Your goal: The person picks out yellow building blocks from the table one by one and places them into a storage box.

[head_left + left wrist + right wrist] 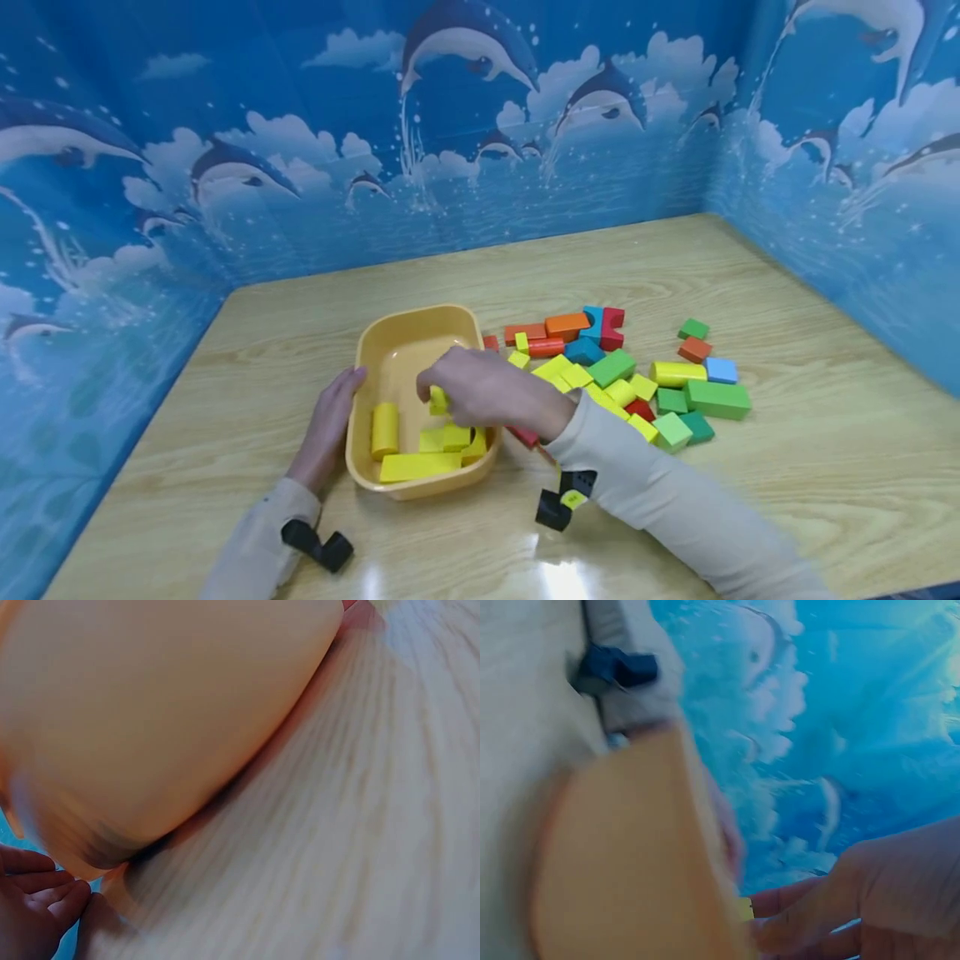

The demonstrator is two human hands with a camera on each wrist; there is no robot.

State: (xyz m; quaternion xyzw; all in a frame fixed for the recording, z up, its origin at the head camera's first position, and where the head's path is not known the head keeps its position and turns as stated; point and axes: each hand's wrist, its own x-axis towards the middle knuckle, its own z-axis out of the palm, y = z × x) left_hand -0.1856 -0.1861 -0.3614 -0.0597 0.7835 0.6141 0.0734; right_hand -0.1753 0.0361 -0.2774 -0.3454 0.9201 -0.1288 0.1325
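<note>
A tan plastic tub (405, 358) stands on the table with a yellow cylinder (385, 429), a long yellow block (420, 467) and several smaller yellow blocks inside. Along its left side lies my left hand (330, 425), fingers fairly straight against the outer wall; the left wrist view shows these fingertips (71, 892) at the tub's corner. My right hand (495, 392) reaches over the right rim and pinches a small yellow block (438, 402) above the tub's floor. In the right wrist view only a sliver of that yellow block (745, 908) shows beyond the tub wall (630, 862).
Right of the tub spreads a loose pile of coloured blocks, among them a green block (717, 400), a yellow cylinder (677, 373), a blue block (721, 370) and an orange block (567, 325). A dolphin-print curtain (465, 200) borders the table's back and sides.
</note>
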